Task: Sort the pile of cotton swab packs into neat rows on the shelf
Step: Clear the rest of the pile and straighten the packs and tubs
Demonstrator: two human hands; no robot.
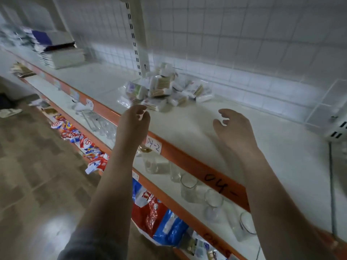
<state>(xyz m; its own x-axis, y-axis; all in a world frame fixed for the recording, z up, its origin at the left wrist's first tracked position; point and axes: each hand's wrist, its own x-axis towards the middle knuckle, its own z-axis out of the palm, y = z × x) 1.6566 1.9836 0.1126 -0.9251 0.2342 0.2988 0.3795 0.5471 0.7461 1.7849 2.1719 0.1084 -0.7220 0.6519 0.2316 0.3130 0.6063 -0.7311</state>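
A: What's far left on the shelf (216,128)?
B: Stacked booklets (62,57). Right of them, the pile of cotton swab packs (165,89) lies heaped against the far wall.
A: And the hands?
B: Left hand (134,121) is just near of the pile, fingers loosely curled, pinching nothing I can see. Right hand (234,126) hovers over bare shelf, fingers spread, empty.

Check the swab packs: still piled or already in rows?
Still piled. The cotton swab packs lie in a jumbled heap at the back of the shelf, tilted over one another; no row shows. Neither hand holds a pack.
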